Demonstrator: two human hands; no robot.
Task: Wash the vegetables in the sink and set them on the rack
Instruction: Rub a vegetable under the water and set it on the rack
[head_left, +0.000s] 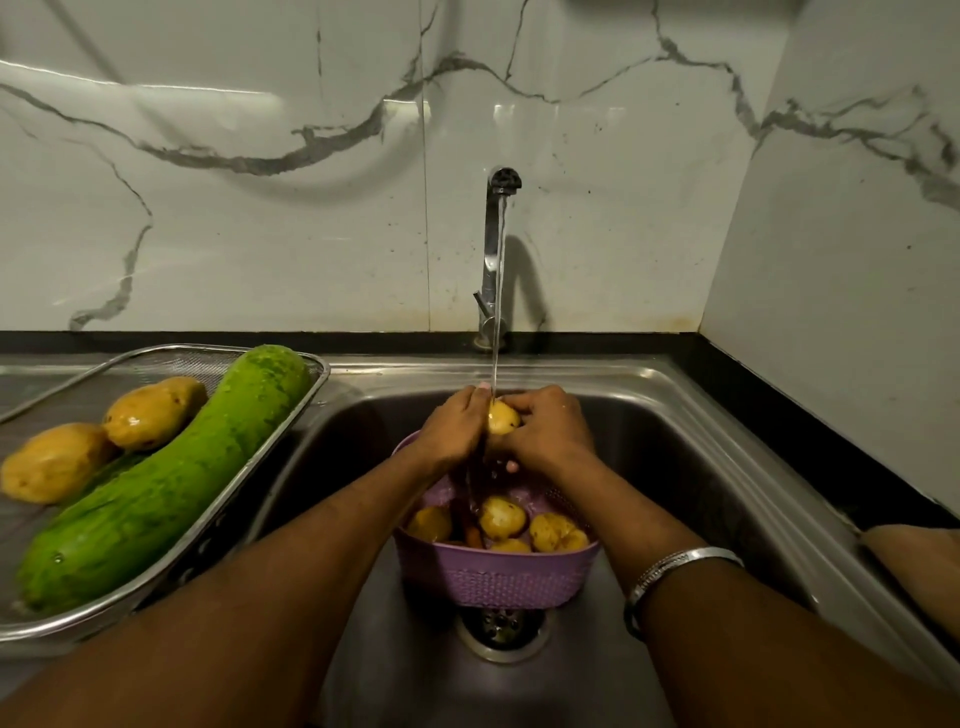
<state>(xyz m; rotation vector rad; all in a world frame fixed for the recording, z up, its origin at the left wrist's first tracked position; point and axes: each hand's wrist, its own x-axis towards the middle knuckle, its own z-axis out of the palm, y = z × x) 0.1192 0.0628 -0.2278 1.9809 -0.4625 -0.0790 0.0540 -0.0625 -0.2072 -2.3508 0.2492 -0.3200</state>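
Now both my hands, left (451, 425) & right (549, 427), clasp a potato (503, 418) under the tap (497, 244); it's wet, firm, prob slippery, so I'd cup its sides.

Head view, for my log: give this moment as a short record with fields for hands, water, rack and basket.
hands: left hand and right hand share a grip on one potato
water: tap running onto that potato
rack: metal rack holds a green gourd and two potatoes
basket: purple basket in the sink, several potatoes inside
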